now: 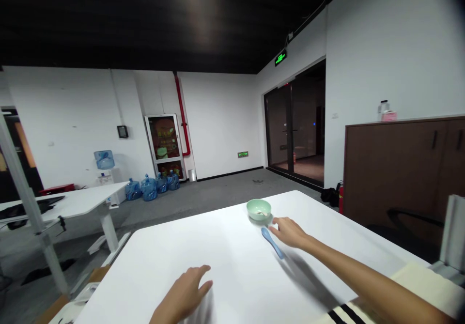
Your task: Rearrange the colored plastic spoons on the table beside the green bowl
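A pale green bowl [259,209] with a little food inside sits near the far edge of the white table [203,246]. Just in front of it lies a blue spoon [272,242], its bowl end pointing away from me. My right hand [288,231] reaches out beside the green bowl and rests over the spoon, fingers curled loosely against it; I cannot tell whether it grips the spoon. My left hand [185,292] lies flat on the table near me, fingers stretched out, holding nothing.
A second white desk [69,203] stands at the left with a metal frame post. Blue water jugs [148,188] and a water dispenser [104,162] line the far wall. A brown cabinet [399,164] stands at the right, a dark chair below it.
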The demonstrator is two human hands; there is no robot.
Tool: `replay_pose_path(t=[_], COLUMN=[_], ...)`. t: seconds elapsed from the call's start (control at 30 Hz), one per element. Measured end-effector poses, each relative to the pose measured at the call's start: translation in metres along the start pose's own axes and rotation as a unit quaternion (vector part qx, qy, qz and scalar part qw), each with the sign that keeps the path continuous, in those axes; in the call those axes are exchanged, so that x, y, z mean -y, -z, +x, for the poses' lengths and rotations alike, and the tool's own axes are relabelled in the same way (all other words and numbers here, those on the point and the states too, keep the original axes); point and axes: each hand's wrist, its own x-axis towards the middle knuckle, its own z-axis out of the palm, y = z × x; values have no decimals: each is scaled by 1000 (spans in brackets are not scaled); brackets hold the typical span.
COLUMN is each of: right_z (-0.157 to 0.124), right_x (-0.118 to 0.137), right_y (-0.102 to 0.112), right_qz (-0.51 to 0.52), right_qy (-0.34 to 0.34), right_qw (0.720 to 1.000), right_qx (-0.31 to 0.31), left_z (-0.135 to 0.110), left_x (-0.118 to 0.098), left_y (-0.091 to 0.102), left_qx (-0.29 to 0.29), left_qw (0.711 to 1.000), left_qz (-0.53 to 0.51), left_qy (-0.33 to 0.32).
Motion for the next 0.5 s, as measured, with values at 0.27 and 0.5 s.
replay_pose_path(t=[0.27,0.5], right_z=[92,148], right_x=[9,-7], right_y=[5,-31], right_qz=[-71,-65], right_qy=[-58,-113], right_qw=[996,991], right_qx=[1,24], left_z=[1,7], left_x=[2,4], left_y=[-1,-1], left_qx=[-1,-2], left_qw=[1000,1000], left_qz=[5,4], left_qy=[8,18])
